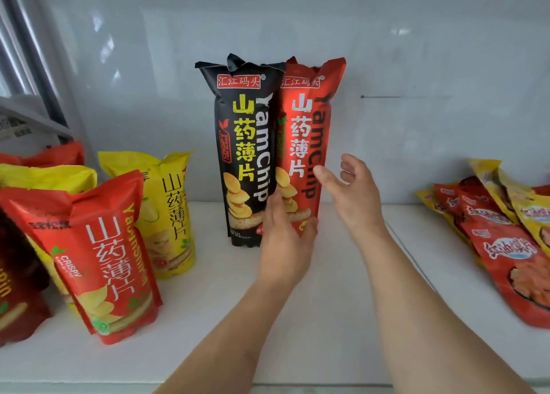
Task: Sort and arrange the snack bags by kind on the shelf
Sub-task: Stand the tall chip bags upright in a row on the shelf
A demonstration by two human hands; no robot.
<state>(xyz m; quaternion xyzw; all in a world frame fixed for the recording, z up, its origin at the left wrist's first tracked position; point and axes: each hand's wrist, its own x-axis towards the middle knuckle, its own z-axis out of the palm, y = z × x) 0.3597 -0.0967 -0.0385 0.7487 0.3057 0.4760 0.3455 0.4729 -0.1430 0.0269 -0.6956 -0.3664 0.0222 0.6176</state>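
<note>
Two tall yam chip bags stand upright side by side against the back wall of the white shelf: a black bag on the left and a red bag on the right, touching each other. My left hand rests against the bottom front of the red bag, fingers spread over where the two bags meet. My right hand hovers just right of the red bag, fingers apart, thumb near the bag's edge, holding nothing.
Shorter yam chip bags stand at the left: a red one in front, a yellow one behind it, and others partly cut off at the edge. A pile of flat red and yellow snack packets lies at the right.
</note>
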